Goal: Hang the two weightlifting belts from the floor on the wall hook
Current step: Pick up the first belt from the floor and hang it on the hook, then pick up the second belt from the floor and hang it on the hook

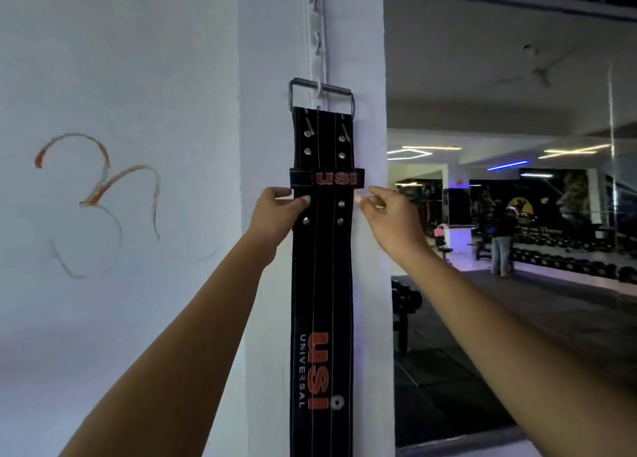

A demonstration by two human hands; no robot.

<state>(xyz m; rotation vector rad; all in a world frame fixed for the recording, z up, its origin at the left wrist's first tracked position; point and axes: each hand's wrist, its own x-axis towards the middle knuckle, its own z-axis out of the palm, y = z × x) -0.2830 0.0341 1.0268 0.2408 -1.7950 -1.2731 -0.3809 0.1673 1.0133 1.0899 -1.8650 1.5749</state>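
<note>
A black weightlifting belt (322,277) with red USI lettering hangs straight down a white pillar, its metal buckle (320,92) caught on a small white wall hook (319,89). My left hand (275,211) grips the belt's left edge just under the keeper loop, thumb on the front. My right hand (389,215) is at the belt's right edge, fingertips touching or nearly touching it, fingers loosely curled. Only this one belt is in view.
More white hooks (317,39) run up a strip above the buckle. A white wall with an orange scribble (100,194) lies left. On the right, a large mirror (517,180) shows a dim gym with dumbbell racks and a standing person.
</note>
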